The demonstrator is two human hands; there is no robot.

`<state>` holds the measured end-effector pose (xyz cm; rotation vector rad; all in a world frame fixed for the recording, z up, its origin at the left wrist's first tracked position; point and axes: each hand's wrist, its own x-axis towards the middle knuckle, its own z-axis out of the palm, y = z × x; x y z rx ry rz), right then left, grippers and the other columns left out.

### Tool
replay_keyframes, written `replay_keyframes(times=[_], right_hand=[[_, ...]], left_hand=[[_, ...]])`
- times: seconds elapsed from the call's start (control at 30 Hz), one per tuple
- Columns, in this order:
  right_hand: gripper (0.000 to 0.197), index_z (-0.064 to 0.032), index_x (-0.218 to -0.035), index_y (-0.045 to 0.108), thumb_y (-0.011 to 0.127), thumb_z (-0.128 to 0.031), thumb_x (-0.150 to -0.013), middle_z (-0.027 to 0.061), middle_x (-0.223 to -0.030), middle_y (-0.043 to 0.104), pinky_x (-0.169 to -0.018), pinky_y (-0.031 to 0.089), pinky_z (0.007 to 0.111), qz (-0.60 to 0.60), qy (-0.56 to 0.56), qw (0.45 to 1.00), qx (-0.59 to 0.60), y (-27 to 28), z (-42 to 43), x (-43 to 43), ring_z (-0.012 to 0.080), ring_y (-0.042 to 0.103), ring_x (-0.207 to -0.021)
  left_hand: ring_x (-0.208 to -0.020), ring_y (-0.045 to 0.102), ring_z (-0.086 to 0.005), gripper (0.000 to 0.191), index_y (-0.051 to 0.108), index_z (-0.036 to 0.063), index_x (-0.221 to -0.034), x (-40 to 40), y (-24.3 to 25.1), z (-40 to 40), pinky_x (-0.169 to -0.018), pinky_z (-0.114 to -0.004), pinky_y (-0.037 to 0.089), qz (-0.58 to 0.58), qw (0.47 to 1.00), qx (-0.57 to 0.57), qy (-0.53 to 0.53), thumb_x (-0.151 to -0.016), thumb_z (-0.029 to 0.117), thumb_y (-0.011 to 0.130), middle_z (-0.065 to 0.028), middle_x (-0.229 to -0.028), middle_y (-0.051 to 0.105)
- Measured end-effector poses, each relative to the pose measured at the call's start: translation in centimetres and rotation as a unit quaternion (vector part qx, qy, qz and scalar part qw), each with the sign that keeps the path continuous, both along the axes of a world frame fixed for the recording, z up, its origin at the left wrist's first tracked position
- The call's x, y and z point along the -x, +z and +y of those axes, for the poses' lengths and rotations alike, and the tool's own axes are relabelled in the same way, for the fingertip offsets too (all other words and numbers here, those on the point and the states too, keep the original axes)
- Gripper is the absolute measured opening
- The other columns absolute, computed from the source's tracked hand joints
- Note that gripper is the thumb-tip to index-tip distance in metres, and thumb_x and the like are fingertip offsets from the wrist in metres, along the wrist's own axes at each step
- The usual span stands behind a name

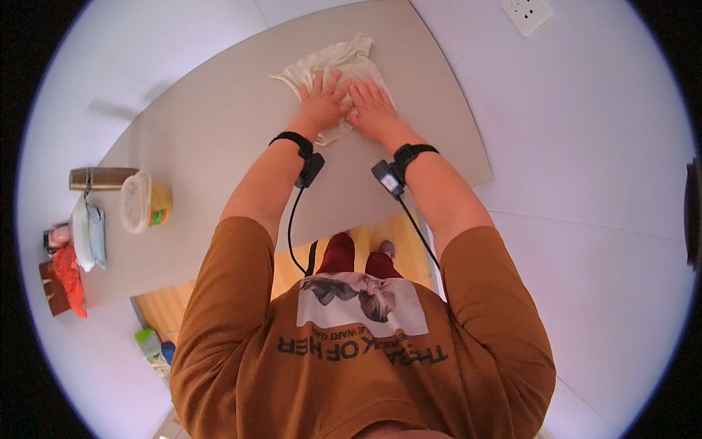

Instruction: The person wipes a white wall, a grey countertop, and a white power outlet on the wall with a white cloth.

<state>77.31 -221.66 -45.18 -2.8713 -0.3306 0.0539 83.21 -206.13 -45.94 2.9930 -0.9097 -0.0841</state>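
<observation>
A crumpled off-white cloth (351,57) lies on the grey tabletop (236,104). My left hand (324,104) rests palm down on the left part of the cloth, its fingers spread. Beside it, my right hand (373,108) lies flat on the cloth's right part, fingers extended and pointing away from me. The two hands nearly touch at the thumbs. Neither hand grips the cloth; some of it shows past the fingertips and below the left hand. Each wrist wears a black strap with a small cabled device.
On the table's left stand a clear plastic tub (145,202) and a brown metallic cylinder (103,179). Nearby are pale blue and white packets (89,233), a red item (68,280) and a brown bag (54,291). Walls meet the table's far and right edges.
</observation>
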Motion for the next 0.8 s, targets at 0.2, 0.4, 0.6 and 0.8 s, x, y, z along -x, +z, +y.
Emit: replay_keyframes(times=[0.2,0.4,0.6,0.8], right_hand=[[0.071,-0.0095,-0.142,0.026,0.059,-0.033,-0.084,0.0108,-0.147,0.026,-0.111,0.018,0.045,-0.009,-0.026,0.998,-0.048,1.0,-8.1,6.5,0.0332,0.021,-0.136],[0.07,-0.0042,-0.141,0.025,0.057,-0.03,-0.084,0.0153,-0.147,0.024,-0.109,0.02,0.049,-0.034,-0.014,0.999,-0.008,-1.1,-11.2,11.1,0.0395,0.021,-0.135],[0.066,-0.0019,-0.138,0.03,0.057,-0.028,-0.083,0.0163,-0.145,0.028,-0.106,0.024,0.05,-0.022,0.051,0.998,0.017,0.2,-8.4,12.7,0.0402,0.025,-0.131],[0.069,-0.0018,-0.136,0.032,0.063,-0.027,-0.079,0.0149,-0.143,0.03,-0.103,0.028,0.051,-0.026,0.201,0.979,-0.039,3.0,2.2,9.0,0.039,0.027,-0.13]], left_hand=[[-0.138,0.013,-0.0389,0.06,0.034,0.0228,-0.141,5.2,0.8,-8.4,-0.101,-0.069,0.016,0.0,0.997,-0.001,-0.072,-0.09,0.053,0.039,-0.0051,-0.152,0.016],[-0.137,0.019,-0.0359,0.061,0.039,0.0213,-0.138,9.6,-0.9,-11.9,-0.104,-0.066,0.013,-0.02,0.99,0.104,-0.095,-0.086,0.051,0.046,-0.0047,-0.149,0.027],[-0.138,0.021,-0.0278,0.061,0.038,0.021,-0.139,14.2,-0.5,-6.8,-0.11,-0.054,0.013,-0.019,0.985,0.164,-0.041,-0.086,0.049,0.047,-0.0027,-0.148,0.029],[-0.138,0.021,-0.0259,0.06,0.036,0.0207,-0.14,17.1,1.6,5.4,-0.111,-0.049,0.015,-0.047,0.99,0.131,0.018,-0.086,0.044,0.051,-0.0023,-0.149,0.026]])
